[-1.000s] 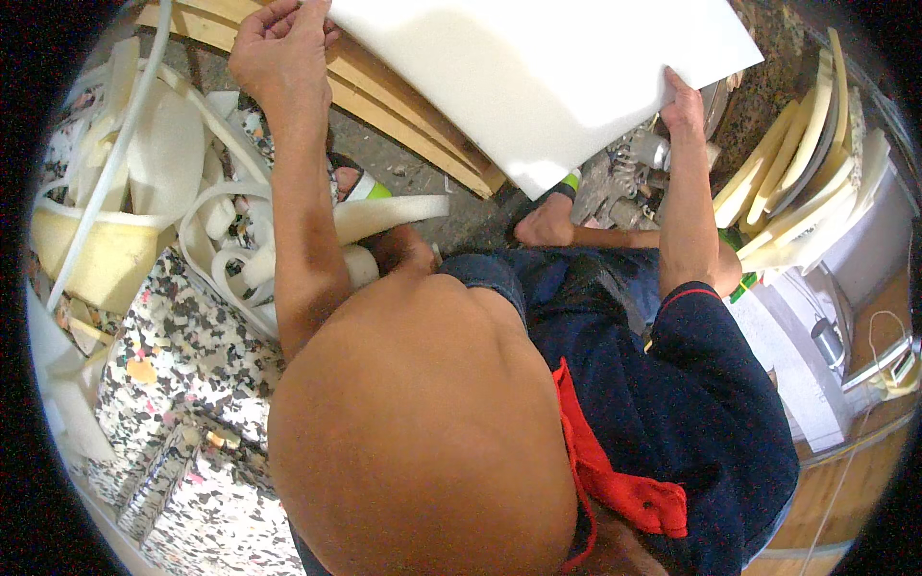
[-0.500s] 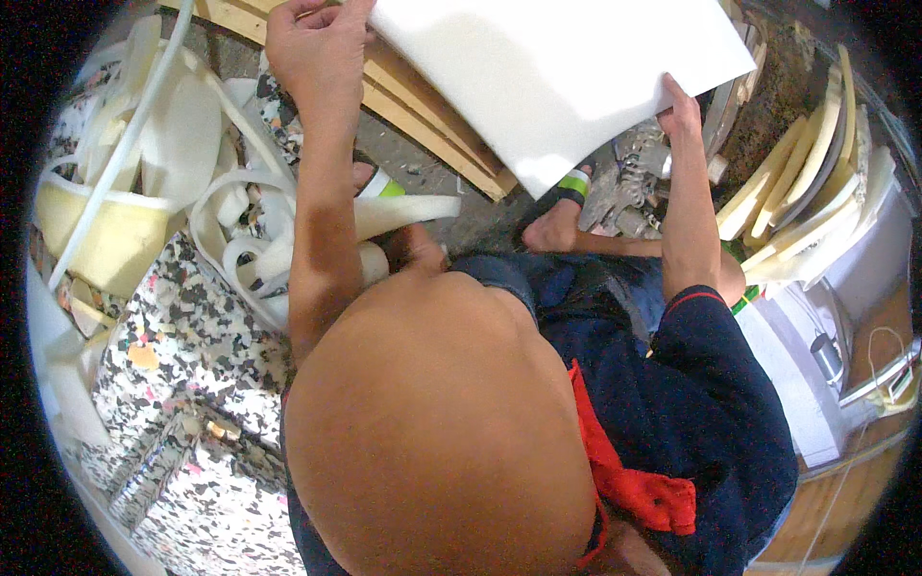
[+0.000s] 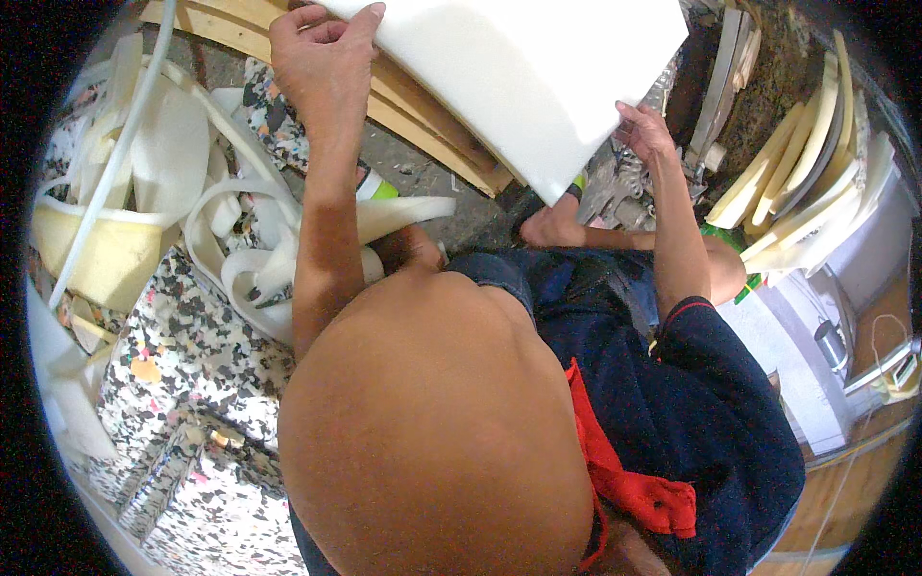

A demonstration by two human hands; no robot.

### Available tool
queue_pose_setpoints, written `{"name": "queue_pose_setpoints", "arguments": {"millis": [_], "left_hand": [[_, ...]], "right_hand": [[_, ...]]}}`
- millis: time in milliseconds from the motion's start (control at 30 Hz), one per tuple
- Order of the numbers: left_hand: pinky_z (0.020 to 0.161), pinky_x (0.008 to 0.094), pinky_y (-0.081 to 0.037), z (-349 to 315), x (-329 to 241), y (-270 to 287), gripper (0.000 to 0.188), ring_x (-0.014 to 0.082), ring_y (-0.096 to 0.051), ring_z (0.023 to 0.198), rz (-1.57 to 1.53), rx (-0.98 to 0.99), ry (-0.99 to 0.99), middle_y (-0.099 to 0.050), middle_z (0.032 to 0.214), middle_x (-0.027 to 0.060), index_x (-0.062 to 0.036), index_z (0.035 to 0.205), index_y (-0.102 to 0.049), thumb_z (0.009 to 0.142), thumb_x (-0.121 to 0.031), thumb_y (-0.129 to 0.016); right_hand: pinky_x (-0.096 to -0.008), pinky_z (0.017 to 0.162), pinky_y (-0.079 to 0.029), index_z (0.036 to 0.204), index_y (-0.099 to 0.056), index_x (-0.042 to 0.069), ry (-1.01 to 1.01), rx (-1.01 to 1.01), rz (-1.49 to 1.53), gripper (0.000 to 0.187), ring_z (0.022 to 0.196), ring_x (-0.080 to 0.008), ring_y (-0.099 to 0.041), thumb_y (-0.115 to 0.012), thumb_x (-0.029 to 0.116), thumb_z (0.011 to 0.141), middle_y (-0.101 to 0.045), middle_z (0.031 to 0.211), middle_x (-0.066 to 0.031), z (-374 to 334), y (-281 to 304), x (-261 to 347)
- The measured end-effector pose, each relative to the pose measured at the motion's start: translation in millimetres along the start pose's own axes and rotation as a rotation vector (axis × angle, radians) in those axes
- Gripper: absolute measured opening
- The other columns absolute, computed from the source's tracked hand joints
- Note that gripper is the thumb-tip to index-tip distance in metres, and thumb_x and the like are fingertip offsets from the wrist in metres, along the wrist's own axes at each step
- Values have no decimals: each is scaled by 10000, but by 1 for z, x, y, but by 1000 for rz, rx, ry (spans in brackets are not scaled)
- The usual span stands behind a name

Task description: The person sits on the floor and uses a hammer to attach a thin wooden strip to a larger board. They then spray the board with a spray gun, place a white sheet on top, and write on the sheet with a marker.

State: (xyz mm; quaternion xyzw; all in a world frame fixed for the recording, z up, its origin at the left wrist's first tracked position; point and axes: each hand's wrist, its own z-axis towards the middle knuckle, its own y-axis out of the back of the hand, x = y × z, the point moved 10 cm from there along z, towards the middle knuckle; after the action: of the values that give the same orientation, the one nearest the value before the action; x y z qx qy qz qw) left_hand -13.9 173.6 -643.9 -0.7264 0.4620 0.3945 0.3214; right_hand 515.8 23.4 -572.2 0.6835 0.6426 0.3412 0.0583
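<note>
A white foam sheet with straight edges lies tilted across the top of the view, its near corner pointing toward me. At its upper left edge my left hand has its fingers curled and its thumb along the sheet. My right hand holds the sheet's right edge with thumb and fingertips, the other fingers loosely bent. Wooden slats show beneath the left edge. The sheet's far side runs out of view.
Speckled foam blocks lie at the left, with white foam strips and a cream foam piece beyond. Curved foam pieces stand at the right. Metal parts lie past a foot. A person's dark shirt and head fill the lower middle.
The sheet has shifted left and turned somewhat. My right hand has moved left and nearer along with its edge, and its fingers show more. My left hand has moved slightly, its thumb now visible.
</note>
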Motion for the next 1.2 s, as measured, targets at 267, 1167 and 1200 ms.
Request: {"name": "queue_pose_setpoints", "arguments": {"millis": [267, 1167, 1200], "left_hand": [[577, 284, -566, -2, 0, 0, 613, 191, -659, 677, 74, 18, 3, -657, 919, 175, 88, 1151, -490, 748, -163, -877], [654, 289, -532, 21, -30, 27, 592, 174, -640, 735, 270, -147, -60, -677, 874, 124, 102, 1177, -549, 772, -215, -842], [594, 278, -523, 23, -27, 27, 575, 165, -637, 698, 163, -136, 1, -678, 851, 119, 108, 1174, -556, 784, -213, -830]], "right_hand": [[-414, 726, -577, 1189, -571, 16, 54, -59, 4, 445, 963, -253, -644, -796, 154, 830, -647, 1117, -102, 7, -3, 0], [-425, 752, -507, 1215, -563, 54, 8, 26, 117, 382, 976, -234, -615, -686, 183, 877, -656, 1064, -55, 44, -12, -42], [-406, 746, -509, 1213, -564, 51, 18, 83, 157, 389, 981, -221, -621, -681, 217, 881, -660, 1064, -54, 43, -18, -41]]}}
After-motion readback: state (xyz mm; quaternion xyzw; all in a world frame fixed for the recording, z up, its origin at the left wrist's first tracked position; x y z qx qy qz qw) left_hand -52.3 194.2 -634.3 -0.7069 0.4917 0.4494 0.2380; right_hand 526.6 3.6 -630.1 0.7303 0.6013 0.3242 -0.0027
